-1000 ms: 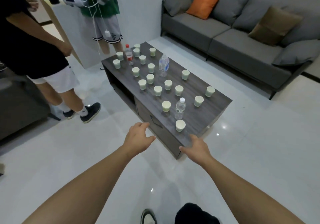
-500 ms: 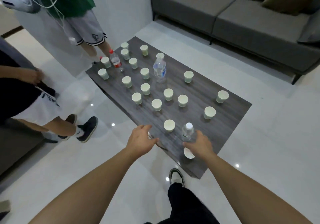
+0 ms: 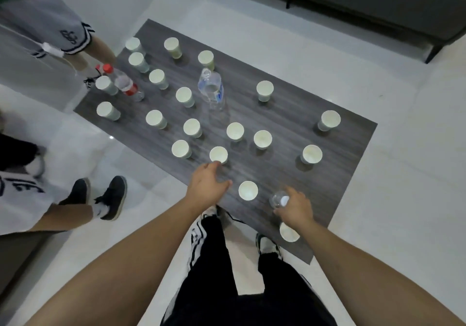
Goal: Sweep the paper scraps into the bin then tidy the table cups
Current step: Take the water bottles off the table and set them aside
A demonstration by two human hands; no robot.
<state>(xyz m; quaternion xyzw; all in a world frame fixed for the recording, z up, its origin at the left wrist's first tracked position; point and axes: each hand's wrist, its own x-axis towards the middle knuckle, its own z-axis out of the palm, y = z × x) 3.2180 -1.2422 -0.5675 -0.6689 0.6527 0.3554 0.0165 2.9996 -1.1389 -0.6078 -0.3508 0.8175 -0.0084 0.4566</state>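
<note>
**Both hands over the near end of the cup table**

I stand at the near end of the dark wood-grain table (image 3: 290, 114), looking almost straight down on it. My left hand (image 3: 207, 186) reaches out over the near edge with its fingers loosely spread and relaxed; it holds nothing. Its fingertips lie just short of a paper cup (image 3: 218, 154), and I cannot tell whether they touch the rim. My right hand (image 3: 296, 208) is at the small clear bottle with the white cap (image 3: 279, 200); my fingers curl round its far side, so I take it as gripped, though my hand hides most of the bottle's body.

Between my hands stands another upright cup (image 3: 248, 191), apart from both. A further cup (image 3: 289, 232) sits near the table's corner, partly hidden under my right wrist.

The remaining cups are scattered upright across the tabletop, mostly in the left and middle parts, with three set well apart toward the right edge. A large clear water bottle (image 3: 211, 89) stands among them near the middle, and a bottle with a red cap and red label (image 3: 123, 83) stands near the far left side.

Two other people stand on the pale tiled floor (image 3: 403, 199) to the left of the table, one in dark sneakers (image 3: 112, 197). A grey sofa (image 3: 378, 0) runs along the top right.
</note>
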